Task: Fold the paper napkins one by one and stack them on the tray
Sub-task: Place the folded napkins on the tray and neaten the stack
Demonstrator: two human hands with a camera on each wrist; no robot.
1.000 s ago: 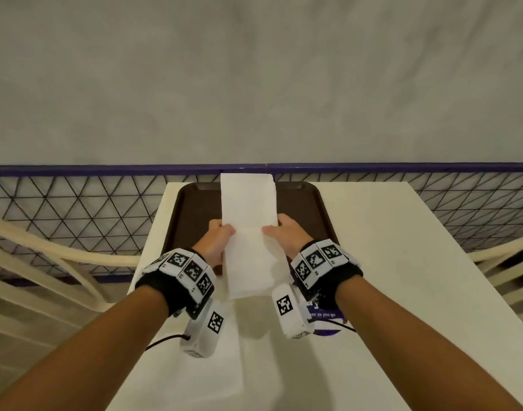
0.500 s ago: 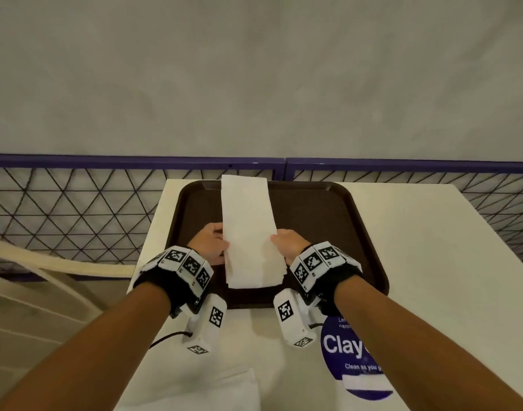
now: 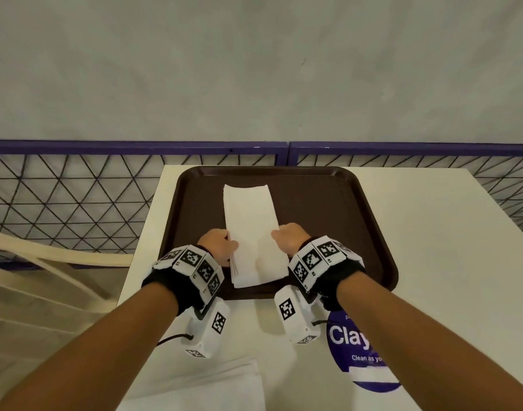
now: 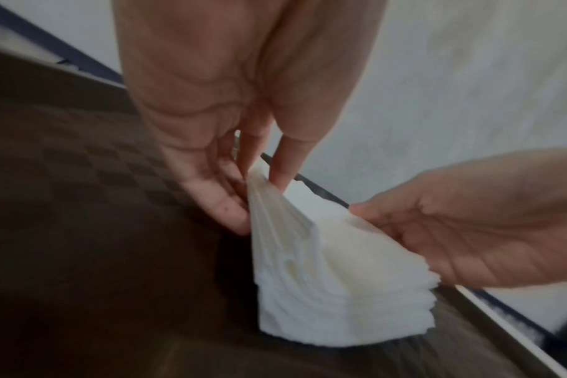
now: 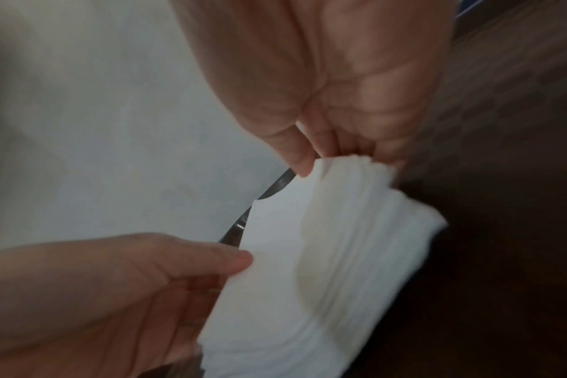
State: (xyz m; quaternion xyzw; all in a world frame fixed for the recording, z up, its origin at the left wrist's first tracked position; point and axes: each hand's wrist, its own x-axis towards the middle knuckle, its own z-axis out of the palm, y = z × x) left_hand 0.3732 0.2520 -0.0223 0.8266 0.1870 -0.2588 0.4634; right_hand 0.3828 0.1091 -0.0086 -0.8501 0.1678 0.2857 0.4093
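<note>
While hands (image 3: 218, 246) (image 3: 290, 240) grip napkins (image 3: 251, 229), tray (image 3: 358, 232) below.

Tray (image 3: 370, 221) sits on the table (image 3: 450, 262) against its far edge, nearer the far-left corner than the right. Folded napkin stack (image 3: 251, 232) on the tray, left of tray centre, long axis running far to near, near end close to the tray's near rim. Left hand (image 3: 217, 247) at the stack's left edge, right hand (image 3: 290, 238) at its right edge, both over the tray's near half. Unfolded napkins (image 3: 195, 390) at the table's near-left edge. Round sticker (image 3: 355, 351) right of them, just before the tray's near rim. Mesh railing (image 3: 76, 197) behind the far edge.
</note>
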